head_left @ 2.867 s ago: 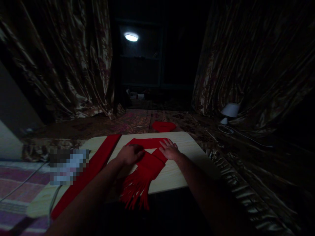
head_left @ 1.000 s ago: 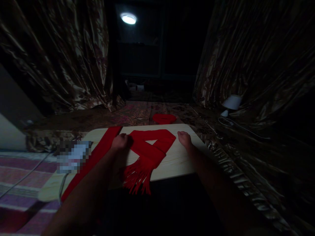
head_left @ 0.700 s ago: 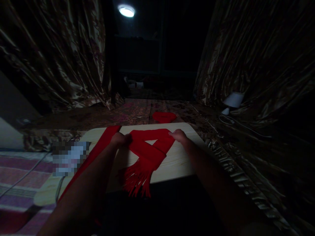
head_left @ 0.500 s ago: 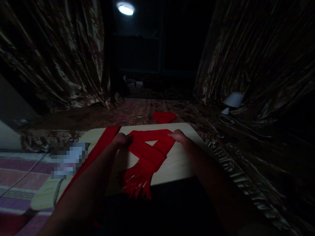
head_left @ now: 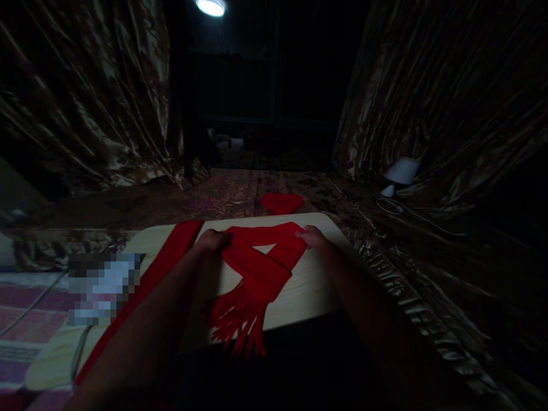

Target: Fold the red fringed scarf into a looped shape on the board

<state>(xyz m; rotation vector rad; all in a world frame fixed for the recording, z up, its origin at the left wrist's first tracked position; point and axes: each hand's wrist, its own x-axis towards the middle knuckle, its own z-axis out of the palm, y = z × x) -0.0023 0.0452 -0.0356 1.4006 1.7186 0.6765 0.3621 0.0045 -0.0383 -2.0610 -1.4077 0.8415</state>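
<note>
A red fringed scarf [head_left: 261, 268] lies on the pale wooden board [head_left: 317, 274], folded into a loop whose two ends cross, with the fringe toward me. Closed on the loop's left bend is my left hand [head_left: 212, 240]. My right hand [head_left: 311, 236] pinches the right bend, thumb on top. The wood shows through a small triangular gap in the loop. To the left, a long red strip of cloth [head_left: 180, 240] runs down the board, partly hidden behind my left forearm.
Beyond the board a red cloth item [head_left: 282, 201] rests on the patterned cover [head_left: 231, 194]. A small white lamp [head_left: 400, 171] with a cable stands at the right. Left lies a blurred-out object [head_left: 105, 289] beside striped bedding [head_left: 25, 308]. Curtains hang on both sides.
The view has shifted slightly, so the lamp and curtains sit a little further left. Both hands keep their hold on the scarf, whose shape has barely changed.
</note>
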